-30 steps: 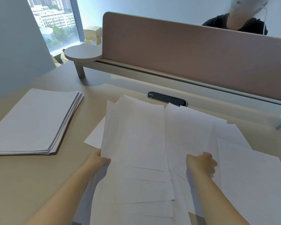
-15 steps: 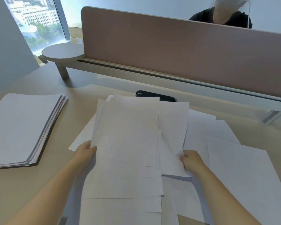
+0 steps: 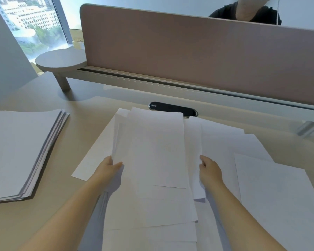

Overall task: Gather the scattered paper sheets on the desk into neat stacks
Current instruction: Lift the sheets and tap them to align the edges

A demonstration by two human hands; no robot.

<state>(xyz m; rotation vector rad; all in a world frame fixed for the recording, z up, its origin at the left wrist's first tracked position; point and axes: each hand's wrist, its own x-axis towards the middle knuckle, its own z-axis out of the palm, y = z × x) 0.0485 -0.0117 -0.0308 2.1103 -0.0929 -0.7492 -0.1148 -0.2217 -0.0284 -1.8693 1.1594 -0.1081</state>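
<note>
A loose bundle of white paper sheets (image 3: 152,156) lies fanned in the middle of the beige desk (image 3: 43,220). My left hand (image 3: 108,168) grips the bundle's left edge, thumb on top. My right hand (image 3: 209,169) pinches a sheet at the bundle's right edge. More scattered sheets (image 3: 272,189) lie flat to the right, overlapping each other. One sheet (image 3: 92,158) pokes out from under the bundle on the left. A neat stack of paper (image 3: 20,151) sits at the desk's left side, apart from both hands.
A pink divider panel (image 3: 188,51) runs across the back of the desk, with a person in dark clothing (image 3: 246,13) behind it. A black cable port (image 3: 170,107) lies just beyond the sheets. A round shelf on a leg (image 3: 60,60) stands at the back left.
My right hand has drawn a sheet from the right in against the central bundle. The left hand keeps its grip on the left edge. The view has shifted slightly.
</note>
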